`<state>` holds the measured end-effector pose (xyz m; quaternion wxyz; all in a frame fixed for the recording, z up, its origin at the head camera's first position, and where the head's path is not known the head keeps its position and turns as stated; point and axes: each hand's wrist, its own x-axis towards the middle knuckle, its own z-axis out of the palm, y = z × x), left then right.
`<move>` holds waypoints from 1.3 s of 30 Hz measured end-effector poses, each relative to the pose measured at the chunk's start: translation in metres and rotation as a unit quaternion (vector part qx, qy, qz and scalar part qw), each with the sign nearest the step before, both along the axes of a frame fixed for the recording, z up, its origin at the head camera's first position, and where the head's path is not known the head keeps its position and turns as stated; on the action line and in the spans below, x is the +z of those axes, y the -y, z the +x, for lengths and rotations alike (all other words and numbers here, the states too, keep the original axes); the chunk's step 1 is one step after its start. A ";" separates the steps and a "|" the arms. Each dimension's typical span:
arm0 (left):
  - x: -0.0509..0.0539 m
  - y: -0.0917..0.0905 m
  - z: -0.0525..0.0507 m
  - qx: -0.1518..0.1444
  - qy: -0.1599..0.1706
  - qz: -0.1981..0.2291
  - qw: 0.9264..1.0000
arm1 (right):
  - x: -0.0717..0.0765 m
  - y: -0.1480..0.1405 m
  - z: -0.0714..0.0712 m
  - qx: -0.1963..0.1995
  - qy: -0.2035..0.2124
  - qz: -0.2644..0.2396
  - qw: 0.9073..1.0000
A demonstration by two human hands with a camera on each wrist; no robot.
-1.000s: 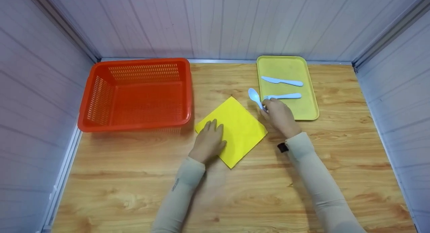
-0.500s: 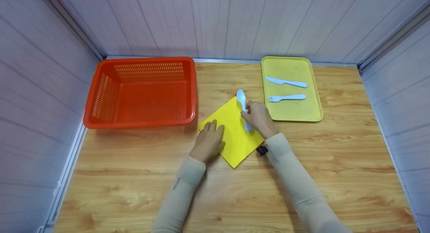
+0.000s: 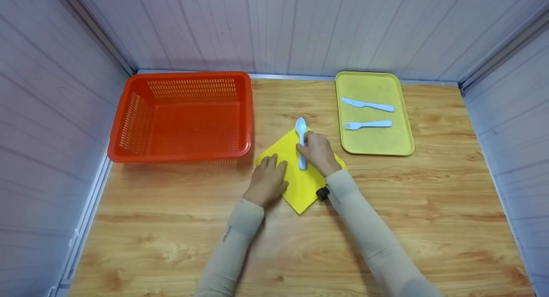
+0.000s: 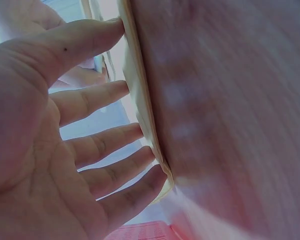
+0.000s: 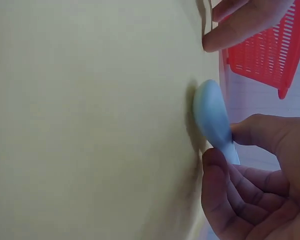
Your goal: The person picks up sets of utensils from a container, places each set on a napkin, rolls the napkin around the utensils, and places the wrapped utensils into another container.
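Note:
A yellow square napkin (image 3: 296,190) lies on the table with one corner toward the front. My left hand (image 3: 266,181) rests on its left side, fingers spread; in the left wrist view the fingertips of the left hand (image 4: 55,125) touch the napkin's edge (image 4: 140,95). Over the napkin my right hand (image 3: 318,152) pinches a light blue spoon (image 3: 300,126) by its handle, bowl toward the back wall. The right wrist view shows the thumb and fingers of the right hand (image 5: 270,185) around the spoon (image 5: 212,112), close above the napkin (image 5: 90,120).
A red basket (image 3: 197,159) stands at the back left. At the back right is a yellow tray (image 3: 373,145) holding a light blue knife (image 3: 368,104) and a light blue fork (image 3: 369,124). Pale panels wall the table (image 3: 150,228) on three sides.
My right hand has carried the spoon left from beside the tray's front-left part to over the napkin, turning it more upright in the view. The left hand has stayed on the napkin.

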<state>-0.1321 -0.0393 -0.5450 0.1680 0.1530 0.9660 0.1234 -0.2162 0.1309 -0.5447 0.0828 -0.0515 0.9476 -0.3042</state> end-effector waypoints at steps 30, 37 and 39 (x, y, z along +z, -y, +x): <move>-0.001 0.000 -0.001 0.013 0.027 0.028 0.999 | -0.005 0.014 -0.001 -0.008 -0.009 0.004 1.000; -0.002 0.000 0.000 0.014 0.020 0.025 0.999 | -0.005 0.013 0.000 -0.003 -0.022 0.003 1.000; -0.002 0.001 -0.001 0.013 0.019 0.017 1.000 | -0.005 0.013 0.000 0.001 -0.028 0.000 1.000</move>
